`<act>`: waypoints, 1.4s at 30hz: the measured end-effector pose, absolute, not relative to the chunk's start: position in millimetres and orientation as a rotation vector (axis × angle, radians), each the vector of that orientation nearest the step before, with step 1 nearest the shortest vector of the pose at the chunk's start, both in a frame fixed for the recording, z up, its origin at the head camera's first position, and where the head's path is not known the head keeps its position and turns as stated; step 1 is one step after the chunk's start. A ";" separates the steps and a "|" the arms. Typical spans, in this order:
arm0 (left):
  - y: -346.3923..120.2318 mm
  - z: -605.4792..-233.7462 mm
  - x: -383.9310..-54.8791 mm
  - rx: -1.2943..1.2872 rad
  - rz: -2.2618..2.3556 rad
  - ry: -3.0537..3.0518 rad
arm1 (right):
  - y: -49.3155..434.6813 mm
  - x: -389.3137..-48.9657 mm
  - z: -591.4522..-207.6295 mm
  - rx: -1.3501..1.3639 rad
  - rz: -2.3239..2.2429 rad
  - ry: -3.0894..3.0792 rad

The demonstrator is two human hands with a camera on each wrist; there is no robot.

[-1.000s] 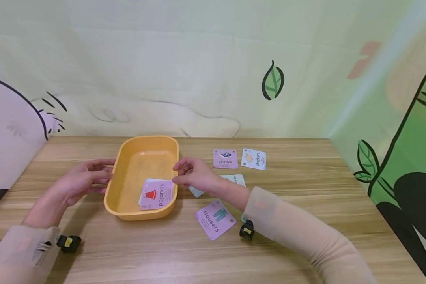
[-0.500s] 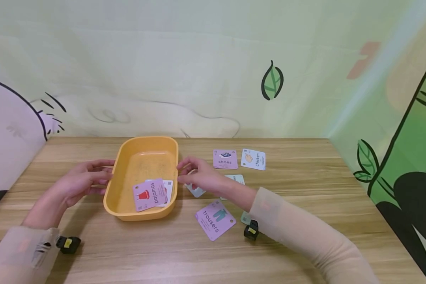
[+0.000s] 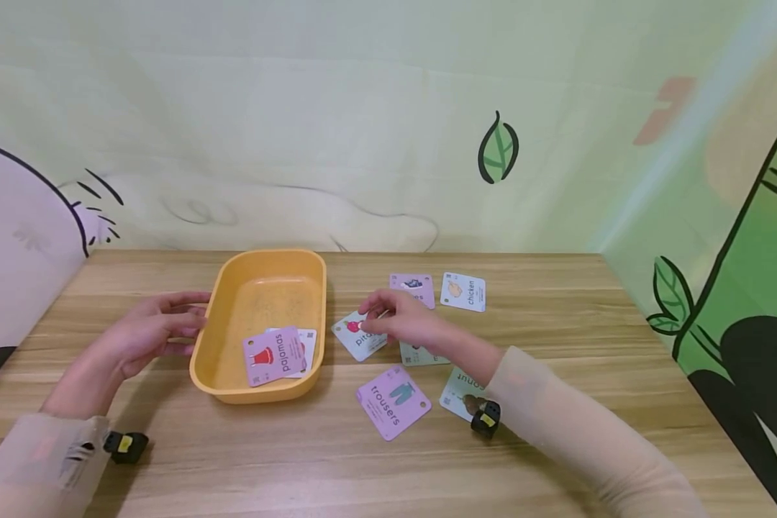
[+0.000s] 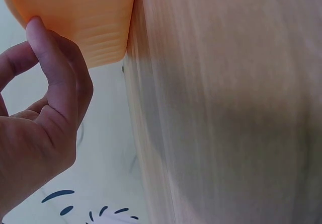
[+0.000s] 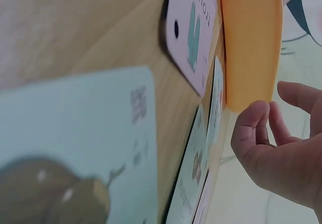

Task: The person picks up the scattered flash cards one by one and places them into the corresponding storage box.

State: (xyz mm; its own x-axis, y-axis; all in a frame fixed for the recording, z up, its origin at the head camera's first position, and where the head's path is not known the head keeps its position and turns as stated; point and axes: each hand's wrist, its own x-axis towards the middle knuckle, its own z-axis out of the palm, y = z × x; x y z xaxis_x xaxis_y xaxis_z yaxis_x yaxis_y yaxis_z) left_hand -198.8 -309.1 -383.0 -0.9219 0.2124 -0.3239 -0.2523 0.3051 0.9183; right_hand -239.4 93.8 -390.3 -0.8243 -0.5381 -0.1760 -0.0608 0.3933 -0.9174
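Observation:
A yellow plastic tray (image 3: 223,288) stands left of centre in the head view; inside it a purple "pajamas" card (image 3: 274,357) overlaps a white card (image 3: 308,347). My left hand (image 3: 152,327) is at the tray's left wall, its fingertips touching the rim in the left wrist view. My right hand (image 3: 404,316) is held over a pale blue card with a red fruit (image 3: 355,345), right of the tray. Its fingers are loosely bent and hold nothing, with the thumb apart from them in the right wrist view. The hand partly covers that card and the purple "shoes" card (image 3: 421,284).
Around the right forearm lie a purple "trousers" card (image 3: 388,414), a green card with a brown picture (image 3: 456,396), a pale green card (image 3: 421,355) and a "chicken" card (image 3: 462,291). A printed cloth backdrop (image 3: 375,144) rises behind the wooden table (image 3: 265,460).
The pajamas card has slid left in the tray, showing more of the white card. My right hand has left the tray's right rim and moved right over the fruit card. The left hand stays put.

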 end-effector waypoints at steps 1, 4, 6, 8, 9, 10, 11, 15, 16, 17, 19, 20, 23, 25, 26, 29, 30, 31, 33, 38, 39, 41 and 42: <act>-309.3 -383.3 -199.0 -0.038 1.651 2.191 | 96.7 -239.6 -389.9 -0.518 -1.417 2.209; -309.6 -383.7 -199.2 -0.044 1.653 2.185 | 105.7 -240.5 -388.0 -0.525 -1.390 2.216; -309.5 -383.6 -199.2 -0.043 1.655 2.184 | 112.0 -241.7 -386.1 -0.522 -1.364 2.228; -309.2 -383.2 -198.9 -0.044 1.655 2.183 | 118.6 -243.9 -385.1 -0.518 -1.333 2.248; -309.0 -382.9 -198.8 -0.045 1.655 2.183 | 122.3 -245.2 -384.6 -0.511 -1.319 2.258; -308.8 -382.7 -198.7 -0.046 1.655 2.183 | 126.0 -246.4 -384.0 -0.508 -1.301 2.270; -308.6 -382.5 -198.6 -0.047 1.655 2.183 | 130.0 -247.9 -383.7 -0.502 -1.280 2.282; -308.6 -382.3 -198.1 -0.054 1.651 2.185 | 146.9 -253.7 -381.5 -0.469 -1.227 2.328; -308.6 -382.3 -198.0 -0.055 1.650 2.186 | 151.2 -255.7 -381.2 -0.459 -1.219 2.338; -308.6 -382.3 -198.0 -0.056 1.650 2.187 | 155.5 -257.9 -381.1 -0.444 -1.221 2.344; -308.6 -382.5 -198.0 -0.053 1.652 2.184 | 163.9 -263.5 -382.3 -0.410 -1.229 2.356; -308.6 -382.4 -197.9 -0.051 1.653 2.184 | 167.9 -266.4 -383.2 -0.391 -1.232 2.361; -308.5 -382.1 -197.7 -0.045 1.656 2.182 | 179.0 -275.1 -386.9 -0.331 -1.240 2.381; -308.4 -381.6 -197.4 -0.042 1.658 2.180 | 185.3 -279.3 -388.7 -0.305 -1.240 2.386; -308.4 -381.4 -197.3 -0.042 1.658 2.180 | 188.0 -281.4 -389.9 -0.295 -1.242 2.389; -308.7 -381.0 -196.8 -0.043 1.659 2.179 | 195.1 -284.7 -390.4 -0.265 -1.217 2.423; -308.8 -380.8 -196.8 -0.043 1.660 2.178 | 197.2 -285.3 -390.1 -0.262 -1.200 2.439; -308.8 -380.6 -196.7 -0.044 1.660 2.177 | 199.3 -286.0 -389.8 -0.257 -1.178 2.459; -308.9 -380.2 -196.6 -0.046 1.660 2.177 | 203.1 -287.5 -389.3 -0.246 -1.138 2.496; -308.0 -379.4 -196.2 -0.053 1.651 2.187 | 210.8 -291.7 -390.1 -0.226 -1.067 2.558; -307.8 -379.4 -196.1 -0.053 1.650 2.188 | 212.1 -292.5 -390.5 -0.223 -1.049 2.571; -307.7 -379.5 -196.1 -0.055 1.648 2.190 | 214.5 -293.6 -390.8 -0.213 -1.004 2.597; -307.8 -379.6 -196.1 -0.057 1.647 2.190 | 215.6 -294.2 -391.1 -0.208 -0.988 2.607</act>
State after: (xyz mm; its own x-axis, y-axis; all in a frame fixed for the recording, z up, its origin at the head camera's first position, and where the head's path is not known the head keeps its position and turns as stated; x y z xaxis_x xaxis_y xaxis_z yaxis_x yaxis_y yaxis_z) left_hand -196.1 -307.8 -379.6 -0.9201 0.2021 -0.3355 -0.2663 0.3054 0.9142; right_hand -294.2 215.6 -391.1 -0.9301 -0.2544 -0.2651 -0.0147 0.7467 -0.6650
